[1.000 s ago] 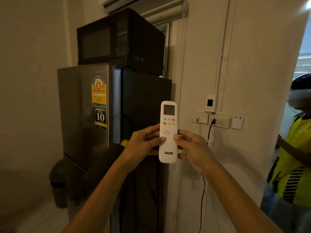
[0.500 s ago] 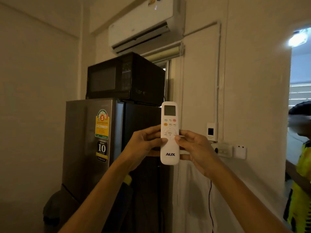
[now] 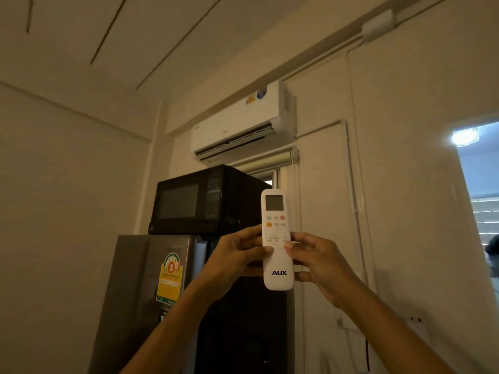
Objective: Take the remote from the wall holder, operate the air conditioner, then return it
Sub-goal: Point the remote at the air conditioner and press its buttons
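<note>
A white remote (image 3: 276, 255) marked AUX stands upright in front of me, its screen and buttons facing me. My left hand (image 3: 237, 255) grips its left edge with the thumb on the lower buttons. My right hand (image 3: 316, 261) holds the right edge, thumb tip by the round pad. High on the wall above hangs the white air conditioner (image 3: 240, 122), its lower flap slightly apart from the body. The wall holder is not in view.
A black microwave (image 3: 199, 201) sits on a grey fridge (image 3: 145, 298) just behind the remote. At the right a doorway (image 3: 478, 201) opens to a lit room. A white socket (image 3: 417, 323) and a dark cable (image 3: 367, 354) are on the wall at lower right.
The view has tilted upward, bringing the whole air conditioner and ceiling into sight. Both hands kept hold of the remote, raised slightly. The person at the right has dropped out of view.
</note>
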{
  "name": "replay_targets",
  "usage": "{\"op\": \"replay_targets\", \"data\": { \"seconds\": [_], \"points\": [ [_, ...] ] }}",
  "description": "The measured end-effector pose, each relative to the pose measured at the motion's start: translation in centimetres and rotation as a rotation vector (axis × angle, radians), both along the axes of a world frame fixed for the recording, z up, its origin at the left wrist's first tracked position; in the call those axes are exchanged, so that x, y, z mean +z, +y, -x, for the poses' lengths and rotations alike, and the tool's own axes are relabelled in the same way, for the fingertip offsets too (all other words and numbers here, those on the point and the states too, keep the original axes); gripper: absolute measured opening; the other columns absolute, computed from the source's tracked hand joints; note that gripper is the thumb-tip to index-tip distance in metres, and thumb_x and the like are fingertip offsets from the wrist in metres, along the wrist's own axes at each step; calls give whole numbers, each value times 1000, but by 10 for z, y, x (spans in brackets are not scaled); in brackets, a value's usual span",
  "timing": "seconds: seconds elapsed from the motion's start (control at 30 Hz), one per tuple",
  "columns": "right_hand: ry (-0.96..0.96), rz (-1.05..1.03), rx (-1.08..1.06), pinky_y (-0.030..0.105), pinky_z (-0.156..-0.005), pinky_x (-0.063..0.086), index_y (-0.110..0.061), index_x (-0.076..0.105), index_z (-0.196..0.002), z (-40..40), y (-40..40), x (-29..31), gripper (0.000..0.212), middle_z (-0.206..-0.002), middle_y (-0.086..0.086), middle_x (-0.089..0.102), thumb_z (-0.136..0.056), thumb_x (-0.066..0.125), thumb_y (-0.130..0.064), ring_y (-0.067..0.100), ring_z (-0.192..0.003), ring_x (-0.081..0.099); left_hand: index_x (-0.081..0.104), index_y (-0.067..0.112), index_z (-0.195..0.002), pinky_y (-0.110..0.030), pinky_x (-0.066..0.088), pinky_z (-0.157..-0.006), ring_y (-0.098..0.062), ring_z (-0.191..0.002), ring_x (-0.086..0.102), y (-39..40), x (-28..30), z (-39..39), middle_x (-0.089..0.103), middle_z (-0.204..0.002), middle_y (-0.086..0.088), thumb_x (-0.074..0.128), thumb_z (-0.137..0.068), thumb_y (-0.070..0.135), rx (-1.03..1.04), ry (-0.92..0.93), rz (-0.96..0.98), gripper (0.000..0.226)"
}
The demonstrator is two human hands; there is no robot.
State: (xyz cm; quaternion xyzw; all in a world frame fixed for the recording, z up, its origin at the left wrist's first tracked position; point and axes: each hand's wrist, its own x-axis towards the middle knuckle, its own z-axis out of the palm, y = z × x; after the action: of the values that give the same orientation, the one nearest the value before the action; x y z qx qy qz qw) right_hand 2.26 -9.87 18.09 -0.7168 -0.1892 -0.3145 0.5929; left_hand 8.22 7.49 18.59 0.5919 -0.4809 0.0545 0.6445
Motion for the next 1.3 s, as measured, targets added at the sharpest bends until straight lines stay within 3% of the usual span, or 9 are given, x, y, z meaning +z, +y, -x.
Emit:
{"op": "replay_targets", "data": {
  "seconds": [0.2, 0.33, 0.57, 0.87, 1.03, 1.2, 1.3],
  "points": [
    [-2, 0, 14, 25, -54, 58, -24, 56, -114, -3, 3, 10, 31, -105, -4, 67, -84, 62, -19, 14, -82, 70, 60, 36, -104, -25, 61, -63, -12, -91, 73, 5, 13, -2, 77, -95, 11, 61, -84, 1, 10, -27, 4, 40],
    [5, -15, 44, 25, -53, 57, -25, 56, -111, -4, 6, 13, 28, -104, -4, 67, -85, 61, -17, 14, -82, 69, 59, 36, -104, -24, 61, -62, -13, -90, 73, 8, 14, -4, 77, -95, 11, 61, -84, 1, 5, -24, 16, 41],
    [34, -11, 83, 36, -65, 61, -21, 54, -114, -2, 10, 12, 29, -109, 2, 66, -87, 58, -16, 21, -91, 68, 61, 33, -101, -23, 60, -61, -11, -88, 74, 9, 9, -6, 78, -92, 13, 61, -84, 2, 20, -1, 40, 36],
    [33, 11, 91, 27, -55, 58, -29, 57, -101, -1, 14, 8, 20, -106, -1, 67, -86, 60, -16, 16, -85, 69, 56, 34, -103, -21, 60, -57, -9, -82, 75, 13, 1, -4, 78, -86, 14, 60, -84, -1, 10, 11, 48, 40],
    [48, 6, 88, 31, -57, 60, -29, 57, -102, -1, 15, 6, 21, -104, -1, 67, -85, 60, -16, 18, -85, 69, 57, 33, -104, -22, 60, -57, -9, -82, 75, 15, -1, -3, 78, -86, 13, 59, -85, -2, 6, 8, 46, 40],
    [81, -55, 65, 33, -55, 59, -26, 61, -106, 0, 20, 6, 22, -97, 1, 69, -86, 57, -33, 19, -81, 71, 58, 32, -106, -23, 61, -58, -10, -84, 74, 15, -5, -2, 78, -87, 12, 59, -85, -2, 8, 18, 38, 40],
    [98, -89, 18, 37, -58, 59, -31, 60, -95, 0, 24, 7, 17, -93, 3, 69, -84, 55, -43, 21, -78, 70, 58, 31, -107, -24, 61, -60, -11, -86, 74, 14, -8, -2, 78, -89, 10, 61, -84, -2, 15, 19, 36, 40]
  ]
}}
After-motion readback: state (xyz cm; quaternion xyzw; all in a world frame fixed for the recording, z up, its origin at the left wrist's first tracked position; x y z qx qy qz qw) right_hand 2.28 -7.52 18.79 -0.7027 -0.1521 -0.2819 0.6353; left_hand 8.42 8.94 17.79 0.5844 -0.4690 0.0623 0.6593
